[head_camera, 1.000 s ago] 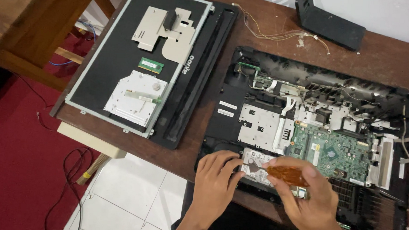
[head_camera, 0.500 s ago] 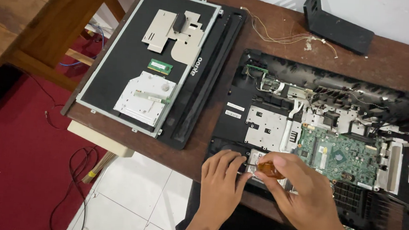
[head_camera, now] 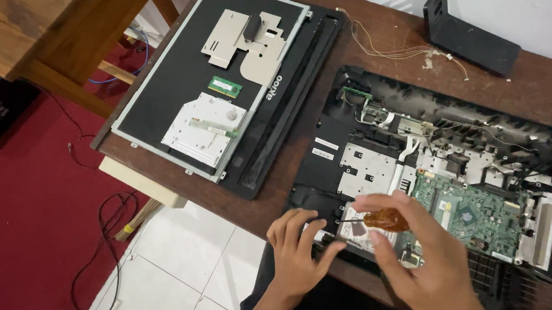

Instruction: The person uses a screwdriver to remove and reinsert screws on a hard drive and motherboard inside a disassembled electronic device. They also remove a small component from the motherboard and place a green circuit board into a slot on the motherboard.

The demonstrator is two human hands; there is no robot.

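Fingers: right hand (head_camera: pixel 431 273) pinches an amber-handled screwdriver (head_camera: pixel 384 219); left hand (head_camera: pixel 296 249) rests spread and empty.
Drive: hard drive (head_camera: pixel 364 234) sits under the screwdriver tip, in the laptop base (head_camera: pixel 326 171).
Progress: covers off, drive not out.

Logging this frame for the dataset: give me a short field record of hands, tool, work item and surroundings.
left hand: fingers spread, resting on the near edge of the opened laptop base
right hand: grips a screwdriver by its amber handle, tip pointing left over the drive
hard drive: silver, seated in the base's near corner, partly hidden by the hands
circuit board: green, exposed, to the right of the drive
screen panel: face down on the table's left part, loose metal parts lying on it
table: brown wood
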